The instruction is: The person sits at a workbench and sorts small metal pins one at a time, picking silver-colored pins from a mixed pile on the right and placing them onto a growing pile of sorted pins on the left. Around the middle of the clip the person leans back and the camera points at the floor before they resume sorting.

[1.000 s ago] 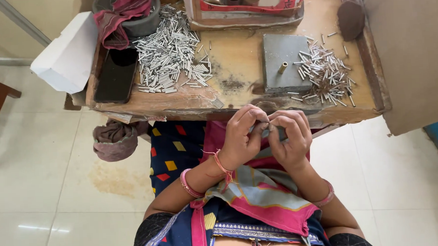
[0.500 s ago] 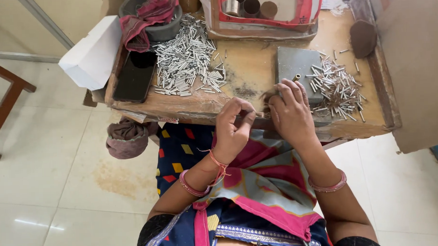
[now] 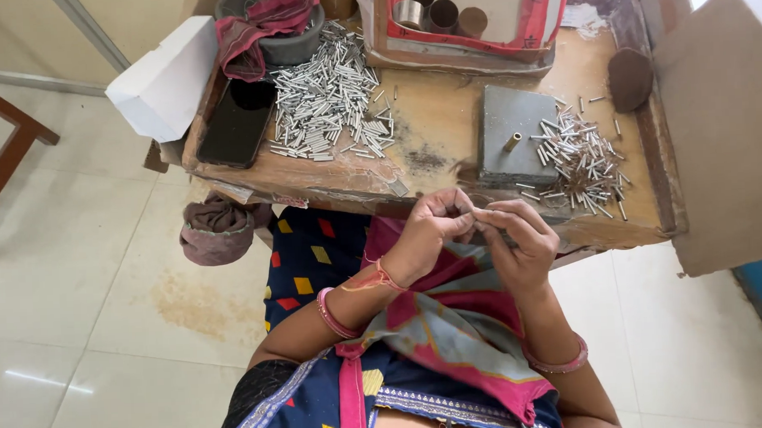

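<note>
— What do we have in our hands?

— Our left hand [image 3: 432, 229] and right hand [image 3: 517, 243] meet just in front of the near edge of the wooden table [image 3: 447, 165], above our lap. The fingertips of both are pressed together, pinching one thin metal tube [image 3: 485, 219] between them. Most of it is hidden by the fingers.

— Which way does it lie?

— As far as we can tell, its long axis runs roughly left to right, from one hand to the other. We cannot tell which end is which.

— And how many of everything else?

— Two heaps of the same small tubes, too many to count: the big pile [image 3: 326, 102] on the left half of the table, the smaller scattered pile [image 3: 582, 160] on the right. One grey block [image 3: 514, 142] with one brass peg [image 3: 512, 140] standing on it, touching the smaller pile. One black phone [image 3: 236, 122] beside the big pile, one white box [image 3: 165, 78] at the table's left corner, one grey bowl [image 3: 295, 48] with a red cloth [image 3: 264, 20] in it. In the red-rimmed box [image 3: 476, 25] behind, we count three round cans [image 3: 440, 16].
</note>
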